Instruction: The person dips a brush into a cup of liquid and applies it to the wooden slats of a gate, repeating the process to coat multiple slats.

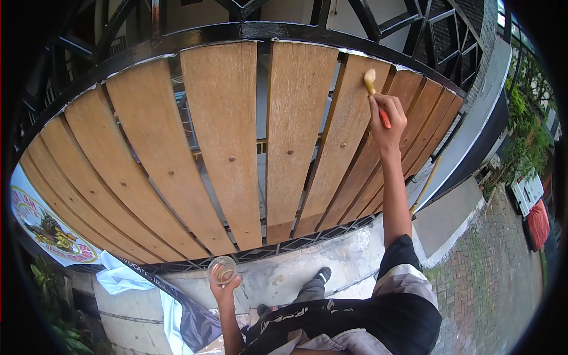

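My right hand (pixel 389 121) is closed round the red handle of a paintbrush (pixel 371 80). Its pale bristles point up and lie against or just in front of a wooden slat (pixel 357 77) near the top of the gate; contact is hard to tell. Down by my body, my left hand (pixel 225 286) grips a clear plastic cup (pixel 222 271) with a little brownish liquid in the bottom. Slats at the right look darker and redder than the lighter tan slats (pixel 219 118) in the middle and left.
A black metal frame (pixel 284 31) borders the slats. At lower left hang a printed banner (pixel 50 228) and crumpled sheeting (pixel 201 322). Concrete paving (pixel 266 266) lies underfoot, with brick paving (pixel 473 272) to the right. A thin yellowish pole (pixel 426 188) leans by the wall.
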The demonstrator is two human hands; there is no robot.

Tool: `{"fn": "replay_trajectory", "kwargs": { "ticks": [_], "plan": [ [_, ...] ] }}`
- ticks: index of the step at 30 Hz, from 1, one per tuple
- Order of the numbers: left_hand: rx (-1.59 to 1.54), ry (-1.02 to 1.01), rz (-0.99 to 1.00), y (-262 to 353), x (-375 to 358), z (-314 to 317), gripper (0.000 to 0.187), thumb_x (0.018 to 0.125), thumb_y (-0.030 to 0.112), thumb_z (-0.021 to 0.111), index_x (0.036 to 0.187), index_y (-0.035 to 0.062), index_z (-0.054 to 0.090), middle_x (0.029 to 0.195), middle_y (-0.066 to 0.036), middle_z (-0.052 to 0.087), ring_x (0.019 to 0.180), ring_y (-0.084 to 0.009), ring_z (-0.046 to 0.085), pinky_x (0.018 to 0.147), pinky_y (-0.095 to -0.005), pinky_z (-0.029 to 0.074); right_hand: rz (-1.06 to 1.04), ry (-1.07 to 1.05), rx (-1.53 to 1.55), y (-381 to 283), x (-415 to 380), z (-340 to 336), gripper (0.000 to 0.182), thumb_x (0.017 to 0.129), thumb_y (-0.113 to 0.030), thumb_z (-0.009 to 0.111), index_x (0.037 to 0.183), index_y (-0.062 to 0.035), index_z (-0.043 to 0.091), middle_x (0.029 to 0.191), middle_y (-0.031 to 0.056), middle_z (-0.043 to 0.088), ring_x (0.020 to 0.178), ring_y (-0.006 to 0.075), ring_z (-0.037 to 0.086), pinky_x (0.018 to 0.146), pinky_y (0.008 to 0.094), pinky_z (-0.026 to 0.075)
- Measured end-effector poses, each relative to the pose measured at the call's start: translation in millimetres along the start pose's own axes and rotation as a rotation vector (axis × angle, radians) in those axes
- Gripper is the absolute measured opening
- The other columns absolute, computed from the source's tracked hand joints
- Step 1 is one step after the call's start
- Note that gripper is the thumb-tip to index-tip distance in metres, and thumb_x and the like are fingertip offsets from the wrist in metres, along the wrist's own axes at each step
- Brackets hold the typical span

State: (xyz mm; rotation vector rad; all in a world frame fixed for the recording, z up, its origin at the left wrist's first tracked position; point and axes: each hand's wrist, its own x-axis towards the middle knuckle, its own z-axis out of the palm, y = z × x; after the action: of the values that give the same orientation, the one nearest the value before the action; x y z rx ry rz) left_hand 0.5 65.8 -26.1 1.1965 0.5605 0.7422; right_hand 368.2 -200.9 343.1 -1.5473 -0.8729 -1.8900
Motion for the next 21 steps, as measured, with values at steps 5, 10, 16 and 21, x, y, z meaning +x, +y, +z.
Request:
{"fn": "replay_trajectory", "kwargs": {
  "ticks": [5, 10, 16, 21],
  "plan": [
    [-0.050, 0.051, 0.008, 25.9, 9.4, 14.8, 0.075, 0.066, -0.005, 0.076, 0.133, 0.0005, 0.043, 0.126, -0.009, 0.050, 0.113, -0.0212, 0.054, 0.092, -0.0322, 0.050, 0.608, -0.274, 0.538, -11.3, 1.7, -17.5, 0.013, 0.089, -0.009, 0.068, 0.088, 0.0038, 0.065, 0.078, 0.0069, 0.066, 0.075, 0.0129, 0.066, 0.069, 0.0248, 0.051],
    [-0.114, -0.025, -0.022, 22.5, 18.5, 24.2, 0.079, 0.064, -0.005, 0.079, 0.134, 0.0015, 0.043, 0.129, -0.010, 0.050, 0.116, -0.0212, 0.053, 0.096, -0.0328, 0.048, 0.162, -0.221, 0.189, -0.3, -0.1, -2.0, 0.011, 0.089, -0.007, 0.067, 0.088, 0.0028, 0.063, 0.080, 0.0067, 0.066, 0.068, 0.0107, 0.062, 0.066, 0.0246, 0.049],
    [0.261, -0.034, 0.230, 60.0, 12.7, 51.7, 0.078, 0.062, 0.007, 0.086, 0.131, 0.0017, 0.050, 0.127, -0.013, 0.057, 0.117, -0.0233, 0.055, 0.100, -0.0352, 0.044, 0.634, -0.556, 0.580, -54.9, -28.8, -50.2, 0.013, 0.093, -0.009, 0.063, 0.090, 0.0033, 0.060, 0.081, 0.0051, 0.062, 0.074, 0.0090, 0.059, 0.067, 0.0231, 0.049],
    [0.213, -0.081, 0.308, 84.5, 13.4, 60.9, 0.076, 0.060, 0.015, 0.088, 0.128, 0.0068, 0.055, 0.124, -0.014, 0.059, 0.117, -0.0292, 0.055, 0.098, -0.0386, 0.043, 0.703, -0.577, 0.854, -142.0, -64.3, -87.8, 0.007, 0.089, -0.004, 0.063, 0.091, 0.0006, 0.058, 0.084, 0.0076, 0.060, 0.073, 0.0146, 0.061, 0.069, 0.0246, 0.049]
  ]
}}
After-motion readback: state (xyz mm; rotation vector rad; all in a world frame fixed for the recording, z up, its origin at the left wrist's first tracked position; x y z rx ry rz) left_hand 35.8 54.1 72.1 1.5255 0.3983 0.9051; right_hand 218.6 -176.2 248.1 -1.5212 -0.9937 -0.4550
